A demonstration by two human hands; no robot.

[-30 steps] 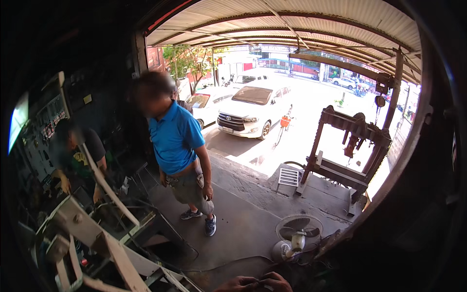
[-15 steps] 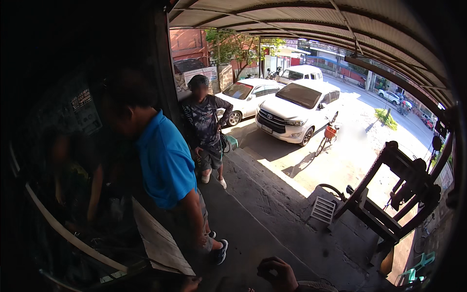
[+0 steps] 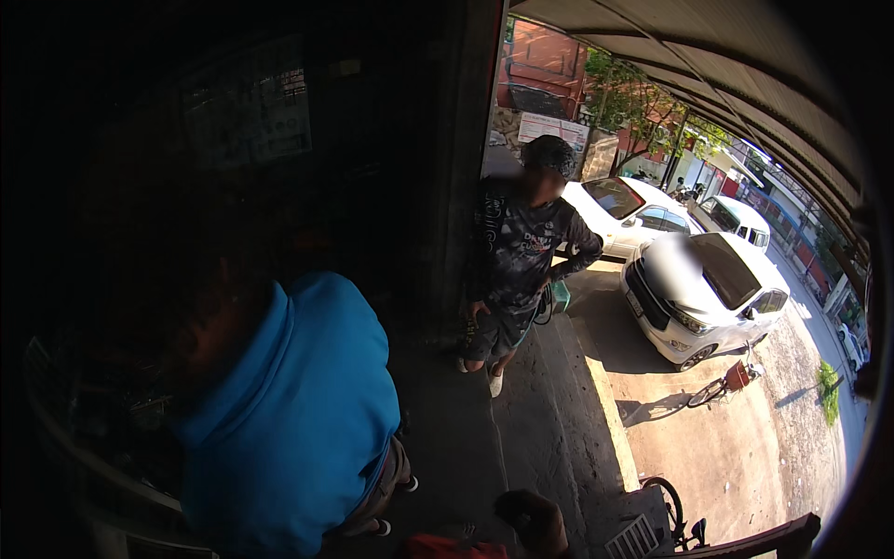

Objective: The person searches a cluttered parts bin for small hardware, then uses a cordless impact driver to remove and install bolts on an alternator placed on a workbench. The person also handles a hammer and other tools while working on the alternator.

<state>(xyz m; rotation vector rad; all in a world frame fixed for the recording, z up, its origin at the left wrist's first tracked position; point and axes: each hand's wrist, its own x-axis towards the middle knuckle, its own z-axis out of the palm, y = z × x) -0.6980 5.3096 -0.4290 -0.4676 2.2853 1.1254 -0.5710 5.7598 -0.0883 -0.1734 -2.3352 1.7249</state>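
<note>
At the lower edge, right of the middle, my right hand (image 3: pixel 533 524) is raised in shadow. Its fingers look curled in, and whatever they may hold is too dark to make out. Just left of it a patch of red cloth (image 3: pixel 454 547) shows at the bottom of the picture. My left hand is out of sight. Close by on the left, a person in a blue polo shirt (image 3: pixel 298 410) leans forward, hiding much of the dark area there; that person's hands are not visible.
Another person in a dark patterned shirt (image 3: pixel 526 238) stands by the dark post (image 3: pixel 473 158). A concrete step edge (image 3: pixel 610 424) drops to the driveway, with a white car (image 3: pixel 745 270) and a bicycle (image 3: pixel 731 380). A slatted white crate (image 3: pixel 633 538) lies at lower right.
My view has swung left, so the surroundings shift rightward. The person in blue appears much nearer and bends lower. My left hand and the wooden board have left the picture.
</note>
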